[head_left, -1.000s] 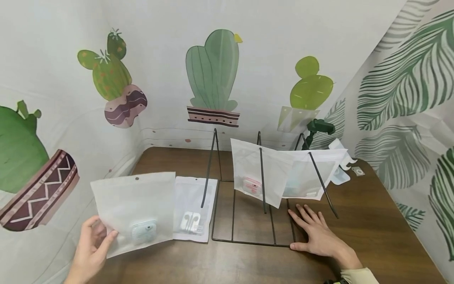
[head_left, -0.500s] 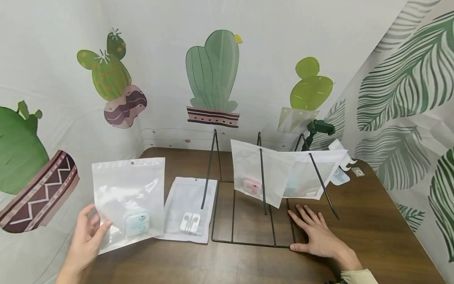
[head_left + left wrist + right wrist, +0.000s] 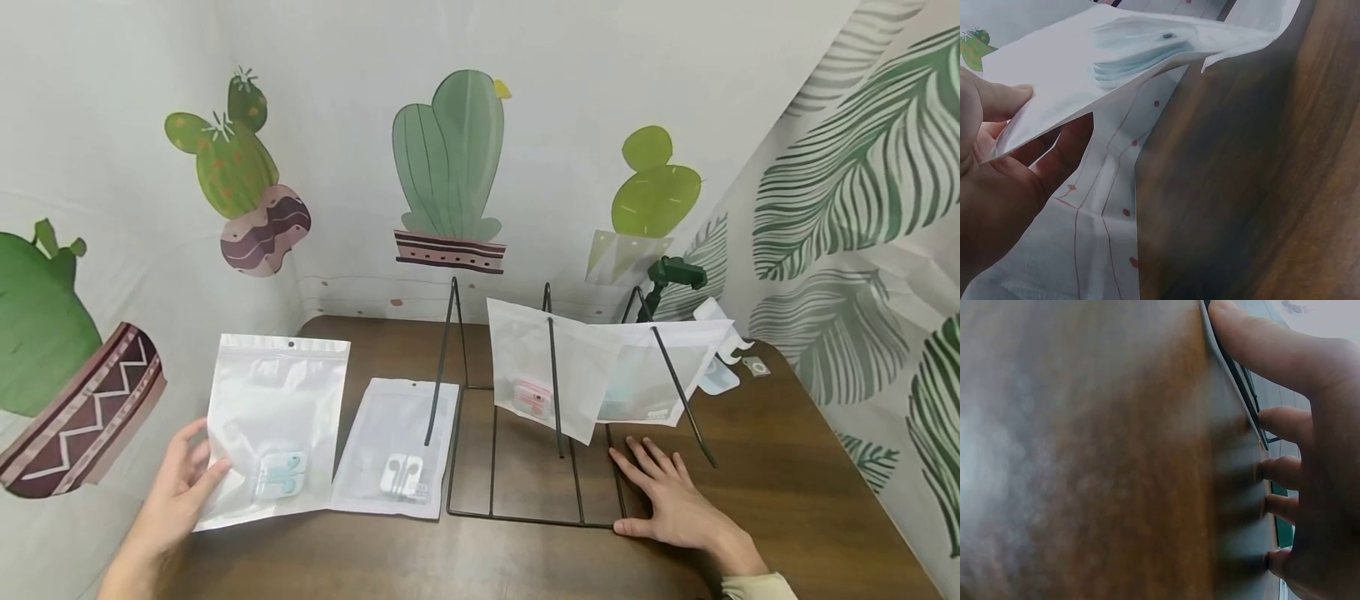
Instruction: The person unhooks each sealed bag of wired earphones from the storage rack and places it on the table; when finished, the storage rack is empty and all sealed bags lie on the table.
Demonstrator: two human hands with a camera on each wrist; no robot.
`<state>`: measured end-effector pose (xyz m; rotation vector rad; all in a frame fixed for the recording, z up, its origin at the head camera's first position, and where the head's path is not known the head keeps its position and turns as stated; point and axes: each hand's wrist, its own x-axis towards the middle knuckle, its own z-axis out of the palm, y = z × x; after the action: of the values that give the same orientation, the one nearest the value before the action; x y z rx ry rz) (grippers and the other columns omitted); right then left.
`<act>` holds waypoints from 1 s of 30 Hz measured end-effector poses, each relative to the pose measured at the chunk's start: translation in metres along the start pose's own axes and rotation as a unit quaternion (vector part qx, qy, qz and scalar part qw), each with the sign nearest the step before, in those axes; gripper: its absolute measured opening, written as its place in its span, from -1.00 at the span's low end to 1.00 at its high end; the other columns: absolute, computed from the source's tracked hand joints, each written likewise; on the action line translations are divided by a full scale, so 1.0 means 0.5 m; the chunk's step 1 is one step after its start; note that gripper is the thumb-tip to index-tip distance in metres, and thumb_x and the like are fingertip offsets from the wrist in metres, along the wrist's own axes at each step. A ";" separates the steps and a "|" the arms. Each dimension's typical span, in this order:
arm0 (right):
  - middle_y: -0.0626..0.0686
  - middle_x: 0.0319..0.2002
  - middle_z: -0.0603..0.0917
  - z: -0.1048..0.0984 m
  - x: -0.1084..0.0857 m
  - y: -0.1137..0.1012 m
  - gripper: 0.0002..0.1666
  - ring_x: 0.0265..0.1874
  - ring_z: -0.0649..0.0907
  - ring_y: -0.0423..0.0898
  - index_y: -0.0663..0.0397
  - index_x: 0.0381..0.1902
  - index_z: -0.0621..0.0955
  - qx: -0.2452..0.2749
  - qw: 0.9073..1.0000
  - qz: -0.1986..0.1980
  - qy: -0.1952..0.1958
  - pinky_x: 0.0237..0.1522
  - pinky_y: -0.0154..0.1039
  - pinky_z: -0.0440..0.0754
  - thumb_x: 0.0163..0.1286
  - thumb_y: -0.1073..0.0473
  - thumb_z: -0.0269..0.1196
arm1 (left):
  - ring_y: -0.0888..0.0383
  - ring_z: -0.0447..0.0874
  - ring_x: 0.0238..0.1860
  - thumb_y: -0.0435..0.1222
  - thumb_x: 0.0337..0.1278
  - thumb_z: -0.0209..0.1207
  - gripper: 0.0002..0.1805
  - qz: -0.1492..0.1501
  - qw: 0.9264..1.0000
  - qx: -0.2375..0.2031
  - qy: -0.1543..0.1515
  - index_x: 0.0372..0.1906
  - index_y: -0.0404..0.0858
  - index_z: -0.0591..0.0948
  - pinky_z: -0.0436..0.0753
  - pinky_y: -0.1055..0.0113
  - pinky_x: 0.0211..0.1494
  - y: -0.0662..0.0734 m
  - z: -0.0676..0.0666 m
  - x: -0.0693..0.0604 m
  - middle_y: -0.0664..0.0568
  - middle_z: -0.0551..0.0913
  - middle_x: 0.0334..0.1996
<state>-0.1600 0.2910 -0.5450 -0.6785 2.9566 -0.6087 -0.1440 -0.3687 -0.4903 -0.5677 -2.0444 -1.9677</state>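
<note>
My left hand (image 3: pixel 172 487) pinches the lower left edge of a white zip bag (image 3: pixel 281 400), thumb on the front and fingers behind. Through the bag show teal earphones in a clear case (image 3: pixel 281 475). The held bag stands tilted up beside another zip bag (image 3: pixel 371 442) with white earphones (image 3: pixel 402 475), lying on the table. In the left wrist view, the held bag (image 3: pixel 1060 75) extends away from the thumb. My right hand (image 3: pixel 671 504) rests spread on the table, its thumb at the front corner of a black wire rack (image 3: pixel 525 522).
Two bags hang from the rack's prongs: one with pink earphones (image 3: pixel 517 354), one with pale blue contents (image 3: pixel 645 375). Behind stands a green clamp-like holder (image 3: pixel 675 272). White pieces (image 3: pixel 718 377) and a small grey item (image 3: pixel 756 367) lie at the right. A cactus-printed cloth (image 3: pixel 337 125) borders the table.
My left hand has shifted slightly left and turned the held bag more upright, uncovering more of the bag with white earphones. The right hand has stayed in place.
</note>
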 end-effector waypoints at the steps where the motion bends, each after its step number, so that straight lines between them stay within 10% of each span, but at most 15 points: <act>1: 0.32 0.48 0.17 0.000 0.001 0.000 0.16 0.43 0.09 0.41 -0.05 0.48 0.29 -0.001 1.000 0.000 0.000 0.21 0.54 -0.02 0.03 -0.48 0.31 | 0.29 0.71 -0.16 -0.78 0.21 -0.18 -0.27 -0.010 1.000 0.001 -0.002 0.43 -0.25 0.10 0.69 0.43 -0.33 -0.001 -0.002 0.002 0.22 0.61 0.12; 17: 0.32 0.48 0.17 0.000 0.000 0.002 0.17 0.42 0.10 0.42 -0.06 0.48 0.29 0.000 1.000 0.002 0.001 0.22 0.53 -0.02 0.02 -0.48 0.32 | 0.23 0.73 -0.17 -0.68 0.33 -0.19 -0.27 -0.075 0.995 -0.010 -0.061 0.49 -0.13 0.02 0.73 0.29 -0.31 -0.022 -0.047 0.033 0.30 0.55 0.17; 30: 0.31 0.48 0.16 -0.002 0.000 0.001 0.18 0.43 0.08 0.41 -0.05 0.48 0.28 0.002 1.000 0.007 -0.005 0.23 0.53 -0.04 0.01 -0.49 0.32 | 0.46 0.64 -0.08 -0.58 0.36 -0.08 -0.33 -0.106 0.984 0.120 -0.072 0.49 -0.19 0.08 0.70 0.41 -0.28 -0.037 -0.066 0.063 0.56 0.50 0.11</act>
<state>-0.1604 0.2914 -0.5443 -0.6584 2.9478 -0.6094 -0.1835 -0.3986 -0.4912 -0.4668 -2.4790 -1.7952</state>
